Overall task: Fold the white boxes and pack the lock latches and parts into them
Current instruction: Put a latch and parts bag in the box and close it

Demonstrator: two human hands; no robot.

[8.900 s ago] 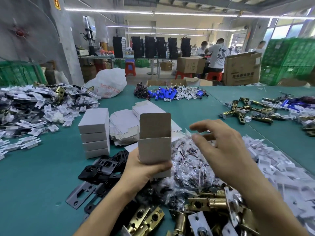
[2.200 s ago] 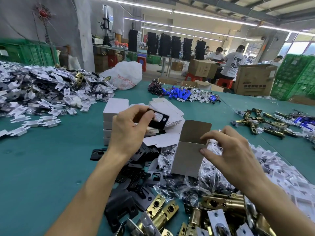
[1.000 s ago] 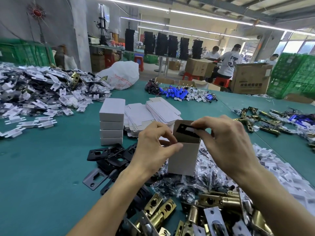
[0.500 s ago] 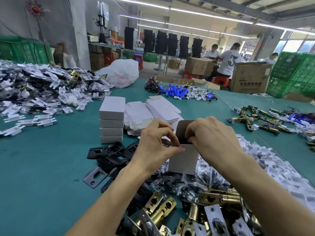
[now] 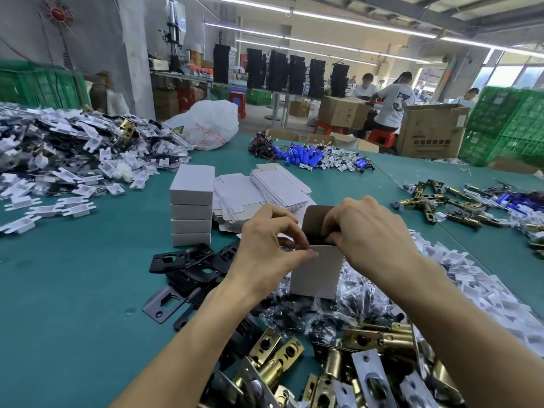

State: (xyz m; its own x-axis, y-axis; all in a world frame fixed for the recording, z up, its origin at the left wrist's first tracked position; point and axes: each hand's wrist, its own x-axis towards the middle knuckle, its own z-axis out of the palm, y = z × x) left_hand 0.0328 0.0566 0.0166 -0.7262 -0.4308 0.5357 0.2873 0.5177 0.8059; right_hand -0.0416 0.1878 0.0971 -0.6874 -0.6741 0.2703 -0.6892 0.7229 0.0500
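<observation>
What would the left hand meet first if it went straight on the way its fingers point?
The open white box: the left hand points its fingertips rightward, touching the box's top rim. Beyond that, probably the right hand, whose fingers are at the box mouth; depth is unclear.

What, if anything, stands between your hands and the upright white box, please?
Nothing visible does. The left hand pinches the white box at its front rim, and the right hand curls its fingers over the open mouth, under the raised flap.
</observation>
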